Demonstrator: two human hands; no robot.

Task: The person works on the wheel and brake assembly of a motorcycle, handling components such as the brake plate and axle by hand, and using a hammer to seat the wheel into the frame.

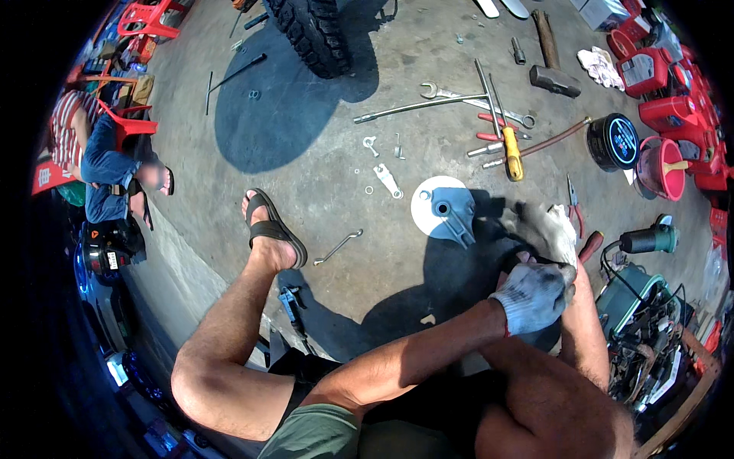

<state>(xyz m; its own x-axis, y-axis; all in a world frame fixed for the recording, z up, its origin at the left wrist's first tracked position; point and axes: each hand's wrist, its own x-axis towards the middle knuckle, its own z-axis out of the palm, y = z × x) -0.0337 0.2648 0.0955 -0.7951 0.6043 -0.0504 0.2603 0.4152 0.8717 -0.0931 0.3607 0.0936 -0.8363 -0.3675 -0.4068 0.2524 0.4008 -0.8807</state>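
My left hand (531, 298), in a grey-white knit glove, is closed at the cuff of the other glove, by my right wrist. My right hand (541, 232) wears a soiled glove too; its fingers reach leftward, apart and blurred by motion, with nothing visible in them. Just left of it a round silver brake drum plate (423, 218) lies on the floor, a grey boss and lever-like arm on its face. Beyond the plate are a small metal lever (388, 181), a bolt-like part (370, 144) and washers (368, 190).
A T-handle wrench (420, 109), combination spanner (489, 103), yellow-handled screwdriver (511, 155) and hammer (555, 79) lie ahead. Pliers (575, 208), a round black tub (612, 143) and an angle grinder (646, 241) are rightward. A knobbly tyre (310, 34) stands far off; another person (103, 157) sits left.
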